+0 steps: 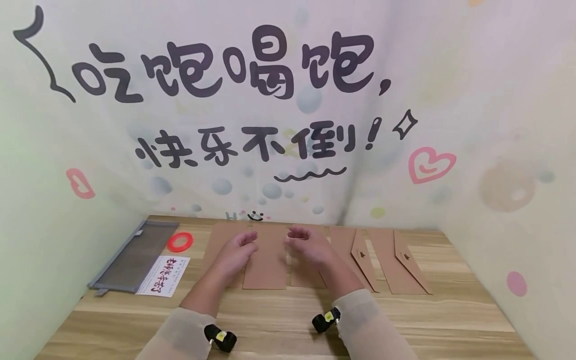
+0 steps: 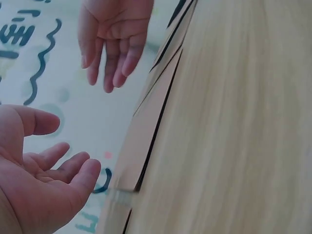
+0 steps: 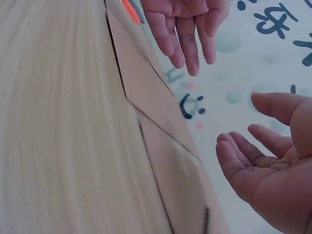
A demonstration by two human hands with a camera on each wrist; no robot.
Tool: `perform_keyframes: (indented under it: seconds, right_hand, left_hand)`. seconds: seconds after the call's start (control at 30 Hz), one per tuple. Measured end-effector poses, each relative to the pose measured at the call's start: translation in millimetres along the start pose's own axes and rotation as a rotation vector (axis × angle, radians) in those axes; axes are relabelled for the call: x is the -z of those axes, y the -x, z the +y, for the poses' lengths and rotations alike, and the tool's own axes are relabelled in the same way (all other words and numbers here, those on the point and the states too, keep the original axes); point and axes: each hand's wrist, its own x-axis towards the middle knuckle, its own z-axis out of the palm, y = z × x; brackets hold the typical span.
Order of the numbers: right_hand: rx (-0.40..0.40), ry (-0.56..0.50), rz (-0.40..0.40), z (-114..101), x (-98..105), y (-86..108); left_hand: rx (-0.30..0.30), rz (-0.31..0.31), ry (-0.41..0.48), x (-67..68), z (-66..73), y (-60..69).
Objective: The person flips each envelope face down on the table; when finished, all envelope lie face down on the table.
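Note:
Several brown paper envelopes lie in a row on the wooden table; one near the middle (image 1: 265, 260) shows a plain face, and two at the right (image 1: 348, 250) (image 1: 391, 260) show pointed flaps. Above the row hovers my left hand (image 1: 234, 257), palm turned inward, fingers relaxed and holding nothing. Facing it across a gap is my right hand (image 1: 312, 247), also empty with loosely bent fingers. Both wrist views show the two hands apart, the left (image 2: 48, 180) and the right (image 3: 273, 156) in front, with envelope edges (image 2: 146, 131) below.
At the left of the table (image 1: 270, 325) lie a grey mesh zip pouch (image 1: 135, 255), a red ring (image 1: 180, 242) and a white card with red writing (image 1: 168, 275). A pale printed curtain (image 1: 216, 110) stands behind and at both sides.

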Motion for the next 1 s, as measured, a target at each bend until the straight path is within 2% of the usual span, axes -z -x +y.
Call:
perform_keyframes:
  seconds: [0.17, 0.37, 0.6, 0.87, 1.0]
  right_hand:
    - [-0.008, 0.032, 0.004, -2.5, 21.7, 10.1]
    - [-0.002, 0.047, -0.003, 3.0, 49.6, 22.0]
    - [0.009, 0.130, -0.004, 10.8, 78.5, 34.4]
    - [0.015, 0.112, -0.008, 20.0, 95.2, 41.7]
    - [-0.031, 0.075, -0.003, 25.1, 96.0, 43.4]
  left_hand:
    - [0.019, -0.036, 0.064, -19.2, 4.7, -1.0]
    - [0.015, -0.088, 0.097, -42.1, 8.7, -4.4]
    - [-0.025, -0.115, 0.073, -66.6, 12.3, -12.2]
    - [-0.042, -0.148, 0.080, -89.3, 14.5, -18.0]
    - [-0.035, -0.141, 0.070, -93.2, 12.9, -16.5]
